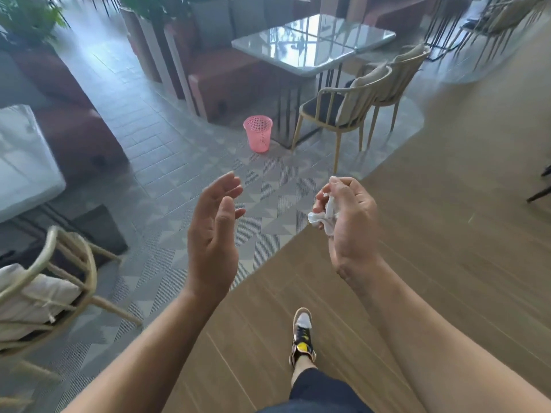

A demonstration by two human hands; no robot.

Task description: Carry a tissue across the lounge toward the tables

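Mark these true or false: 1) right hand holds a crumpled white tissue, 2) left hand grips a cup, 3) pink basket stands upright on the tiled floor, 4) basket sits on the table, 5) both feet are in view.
1) The right hand holds a crumpled white tissue. True.
2) The left hand grips a cup. False: its fingers are relaxed and hold nothing.
3) The pink basket stands upright on the tiled floor. True.
4) The basket sits on the table. False: it is on the floor, beside the table's legs.
5) Both feet are in view. False: only one shoe shows, on the wood floor.
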